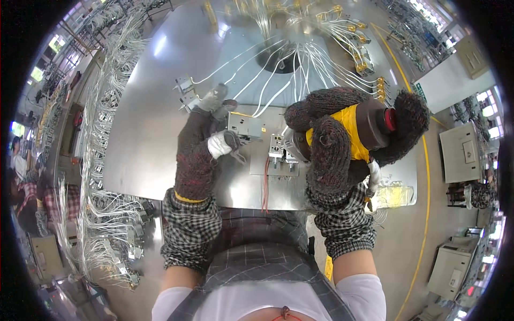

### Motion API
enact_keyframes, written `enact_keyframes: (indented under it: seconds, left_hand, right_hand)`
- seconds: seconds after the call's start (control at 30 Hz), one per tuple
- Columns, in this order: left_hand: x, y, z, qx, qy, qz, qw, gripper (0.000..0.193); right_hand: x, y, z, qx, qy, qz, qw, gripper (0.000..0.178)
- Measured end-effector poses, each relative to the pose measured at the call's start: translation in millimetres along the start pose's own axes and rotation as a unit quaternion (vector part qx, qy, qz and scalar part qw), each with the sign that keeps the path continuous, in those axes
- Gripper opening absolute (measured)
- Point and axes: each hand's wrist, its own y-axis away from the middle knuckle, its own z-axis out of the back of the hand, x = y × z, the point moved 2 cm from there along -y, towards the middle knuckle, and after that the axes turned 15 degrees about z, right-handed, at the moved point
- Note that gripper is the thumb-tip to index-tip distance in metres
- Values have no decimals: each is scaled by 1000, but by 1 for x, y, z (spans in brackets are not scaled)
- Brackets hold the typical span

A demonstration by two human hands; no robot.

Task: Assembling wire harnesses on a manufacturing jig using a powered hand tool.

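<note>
My left hand point(201, 152) wears a dark knitted glove with white tape on the fingertips. Its thumb and forefinger close on the left side of a small grey metal box point(245, 126) with a white wire at its top. In my right hand point(334, 144), gloved the same way, is a dark, round-bodied power tool point(373, 124) with yellow tape around it and a red end. The tool's metal nose points down and left, beside a small metal terminal part point(277, 147) on a plate point(257, 167). The tool's tip is hidden.
Beneath lies a shiny metal tabletop point(144, 128). White wires point(305, 67) fan out from a dark round opening point(278, 58) to brass-coloured fittings point(380, 88). Another metal part point(185, 91) sits beyond my left fingers. Bundled wires point(104, 160) hang at the left; a clear yellowish box point(395, 197) is at the right edge.
</note>
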Motion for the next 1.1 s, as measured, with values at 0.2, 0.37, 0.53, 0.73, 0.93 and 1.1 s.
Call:
enact_keyframes:
  seconds: [0.2, 0.37, 0.53, 0.73, 0.93, 1.1]
  left_hand:
    - [17, 6, -3, 28, -60, 43, 997, 60]
    - [29, 12, 0, 13, -240, -12, 971, 57]
    - [24, 12, 1, 75, -41, 85, 993, 80]
    - [1, 5, -40, 62, -614, -143, 774, 67]
    - [5, -5, -23, 103, -448, -43, 887, 62]
    - [0, -11, -44, 131, -652, -116, 738, 58]
  right_hand:
    - [4, 2, -5, -28, -24, 49, 998, 63]
    - [6, -1, -9, -49, -46, 88, 994, 70]
    - [11, -13, -8, -59, -77, 125, 987, 73]
    - [17, -33, 11, -62, -123, 157, 978, 69]
    - [17, -33, 12, -100, -103, 141, 980, 72]
    - [21, -29, 9, -88, -93, 98, 987, 73]
